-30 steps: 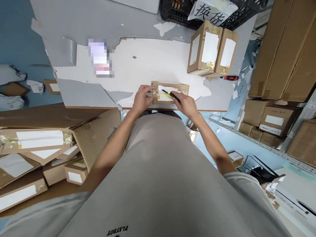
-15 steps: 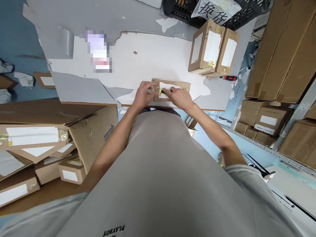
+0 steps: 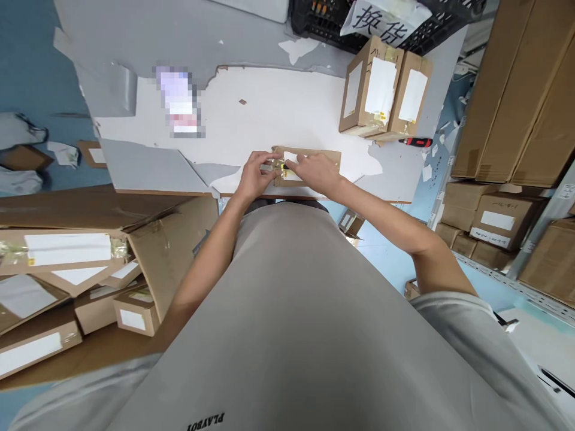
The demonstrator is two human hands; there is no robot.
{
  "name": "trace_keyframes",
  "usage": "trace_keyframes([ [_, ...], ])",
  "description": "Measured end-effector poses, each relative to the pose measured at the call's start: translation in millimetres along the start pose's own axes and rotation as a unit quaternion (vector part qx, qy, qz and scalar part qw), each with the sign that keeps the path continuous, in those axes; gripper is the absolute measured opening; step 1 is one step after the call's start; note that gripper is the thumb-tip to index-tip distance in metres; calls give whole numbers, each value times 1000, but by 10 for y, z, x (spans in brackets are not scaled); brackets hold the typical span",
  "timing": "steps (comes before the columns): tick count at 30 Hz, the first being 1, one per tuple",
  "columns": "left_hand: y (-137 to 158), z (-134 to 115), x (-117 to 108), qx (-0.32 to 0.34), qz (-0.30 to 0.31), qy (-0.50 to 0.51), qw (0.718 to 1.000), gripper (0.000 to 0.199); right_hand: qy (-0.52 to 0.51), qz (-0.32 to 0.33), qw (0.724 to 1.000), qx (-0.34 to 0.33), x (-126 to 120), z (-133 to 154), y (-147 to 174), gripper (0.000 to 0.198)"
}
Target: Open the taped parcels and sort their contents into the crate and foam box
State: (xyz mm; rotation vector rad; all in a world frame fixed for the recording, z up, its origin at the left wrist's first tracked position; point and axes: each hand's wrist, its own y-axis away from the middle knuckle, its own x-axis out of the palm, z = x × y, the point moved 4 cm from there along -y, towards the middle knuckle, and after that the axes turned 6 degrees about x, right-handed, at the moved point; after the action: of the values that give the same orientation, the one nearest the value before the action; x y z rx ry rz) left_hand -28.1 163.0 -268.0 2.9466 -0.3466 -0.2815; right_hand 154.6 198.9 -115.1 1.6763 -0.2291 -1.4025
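A small flat cardboard box [image 3: 330,158] with a white label [image 3: 291,158] and clear tape on its left end lies near the table's front edge. My left hand [image 3: 257,173] grips that taped end, thumb and fingers curled round it. Over the label, my right hand [image 3: 314,172] is closed on a small dark tool [image 3: 286,167], which looks like a box cutter. Its tip points left at the tape, and my fingers hide most of it. A yellow mark shows beside the tip.
Two labelled boxes [image 3: 371,90] stand at the table's right, beside a red-and-black tool [image 3: 417,142]. Behind them is a black crate [image 3: 314,24]. A blurred-out object [image 3: 179,102] lies at left. A large carton [image 3: 179,239] of boxes is at lower left; shelves [image 3: 489,221] stand right.
My right hand and the dark tool have shifted slightly left along the box, toward the taped end. My right elbow has swung outward. My left hand keeps its hold; the whole view has shifted a little.
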Motion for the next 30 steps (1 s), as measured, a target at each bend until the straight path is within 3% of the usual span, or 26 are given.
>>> trace_keyframes([
  [7,-6,-14,10,-2,-6,-24,1000,46,-20,6,1000,13,96,-224,59,57],
  [12,-6,-28,-3,-16,-17,-33,999,45,-21,13,997,77,221,-737,391,46],
  [16,-6,-76,-32,-19,-15,-36,999,47,8,33,993,113,362,-1064,656,57],
  [24,5,-134,-53,-38,-22,-56,997,56,-22,19,989,143,531,-1294,844,58],
  [30,-18,-102,-81,-53,-25,-58,997,64,-48,-6,992,119,563,-1488,907,59],
])
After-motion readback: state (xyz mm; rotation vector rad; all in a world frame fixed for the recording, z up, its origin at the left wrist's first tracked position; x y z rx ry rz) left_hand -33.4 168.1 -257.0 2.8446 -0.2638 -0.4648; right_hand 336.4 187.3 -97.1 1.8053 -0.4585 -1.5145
